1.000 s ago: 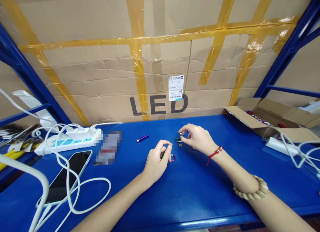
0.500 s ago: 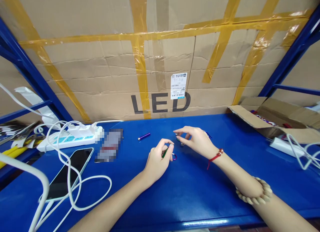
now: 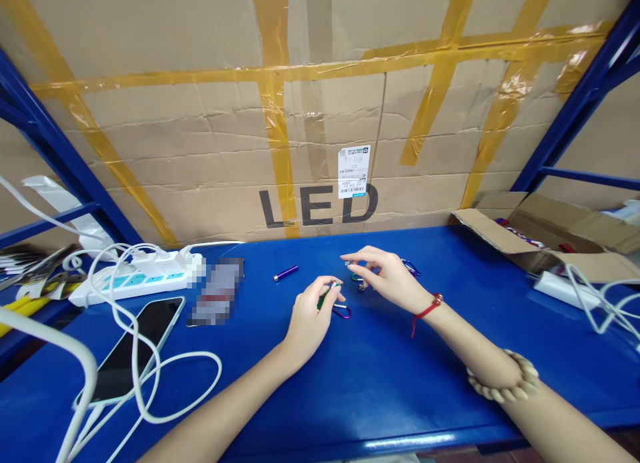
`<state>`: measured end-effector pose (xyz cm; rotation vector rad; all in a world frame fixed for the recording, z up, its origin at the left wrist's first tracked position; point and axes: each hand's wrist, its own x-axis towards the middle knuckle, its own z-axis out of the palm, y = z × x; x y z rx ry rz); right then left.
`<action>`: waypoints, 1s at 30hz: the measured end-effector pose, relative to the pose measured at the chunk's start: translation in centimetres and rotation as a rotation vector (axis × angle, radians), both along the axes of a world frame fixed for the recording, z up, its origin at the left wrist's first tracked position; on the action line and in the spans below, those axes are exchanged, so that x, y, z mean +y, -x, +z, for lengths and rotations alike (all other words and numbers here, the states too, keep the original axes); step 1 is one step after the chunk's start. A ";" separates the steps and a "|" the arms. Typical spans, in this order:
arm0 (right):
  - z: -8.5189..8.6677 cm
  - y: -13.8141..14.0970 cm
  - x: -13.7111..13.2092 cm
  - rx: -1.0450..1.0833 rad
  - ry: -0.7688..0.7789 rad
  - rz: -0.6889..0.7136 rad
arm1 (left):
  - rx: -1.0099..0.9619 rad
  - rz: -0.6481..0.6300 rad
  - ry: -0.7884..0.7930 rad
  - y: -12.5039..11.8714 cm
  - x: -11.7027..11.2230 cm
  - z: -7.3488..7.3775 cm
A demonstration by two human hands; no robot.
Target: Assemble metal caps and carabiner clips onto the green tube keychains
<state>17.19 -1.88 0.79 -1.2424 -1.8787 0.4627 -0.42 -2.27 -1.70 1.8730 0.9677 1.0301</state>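
My left hand (image 3: 309,315) is curled around a small green flashlight (image 3: 326,295) with a metal tip, held just above the blue table (image 3: 380,376). A purple carabiner clip (image 3: 343,310) lies right beside that hand. My right hand (image 3: 387,276) hovers a little further back, thumb and forefinger pinched on a tiny metal part (image 3: 349,264) that I cannot name. Under it lie a green clip (image 3: 357,277) and a blue clip (image 3: 411,268). A purple flashlight body (image 3: 286,273) lies alone to the left.
A white power strip (image 3: 135,276) with looping white cables and a phone (image 3: 131,350) occupy the left side. A blurred card (image 3: 219,292) lies beside them. An open cardboard box (image 3: 545,236) sits at the right. A large taped LED carton (image 3: 315,116) stands behind.
My right hand has shifted left with its pinched part, uncovering the blue clip. My left hand has tilted the green flashlight slightly and stayed in place.
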 end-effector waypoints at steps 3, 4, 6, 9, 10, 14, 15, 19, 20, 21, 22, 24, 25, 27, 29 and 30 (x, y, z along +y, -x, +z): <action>0.2 0.1 -0.2 0.010 0.014 0.061 | -0.007 0.018 -0.036 0.1 0.1 -0.1; 0.3 0.1 -0.2 0.012 0.008 0.078 | -0.007 0.025 -0.047 0.1 0.2 -0.2; 0.4 0.2 -0.3 0.026 -0.009 0.105 | -0.005 0.032 -0.054 0.2 0.2 -0.2; 0.4 0.2 -0.4 0.076 -0.017 0.129 | -0.017 0.026 -0.060 0.2 0.1 -0.1; 0.5 0.3 -0.4 0.093 -0.014 0.136 | -0.019 0.023 -0.063 0.2 0.1 0.0; 0.6 0.4 -0.7 0.115 0.019 0.178 | 0.012 0.029 -0.064 0.1 0.0 0.1; 0.7 0.4 -0.8 0.110 0.032 0.196 | 0.027 0.028 -0.072 0.1 0.0 0.0; 1.0 0.3 -0.8 0.089 0.097 0.267 | 0.082 0.008 -0.140 0.1 0.1 -0.2; 1.1 0.2 -0.8 0.092 0.125 0.286 | 0.087 0.004 -0.163 0.1 0.2 -0.3; 1.2 0.2 -0.8 0.099 0.164 0.309 | 0.092 0.001 -0.190 0.2 0.2 -0.4; 1.2 0.1 -0.8 0.110 0.207 0.332 | 0.100 -0.003 -0.225 0.2 0.3 -0.5; 1.3 -0.1 -0.8 0.129 0.279 0.361 | 0.117 -0.015 -0.296 0.3 0.4 -0.6; 1.3 -0.2 -0.8 0.136 0.300 0.364 | 0.124 -0.022 -0.327 0.3 0.5 -0.7; 1.4 -0.3 -0.7 0.150 0.322 0.361 | 0.132 -0.033 -0.376 0.4 0.6 -0.8; 1.4 -0.5 -0.7 0.169 0.358 0.379 | 0.137 -0.046 -0.417 0.4 0.6 -0.8; 1.4 -0.5 -0.6 0.184 0.381 0.395 | 0.140 -0.053 -0.439 0.5 0.6 -0.8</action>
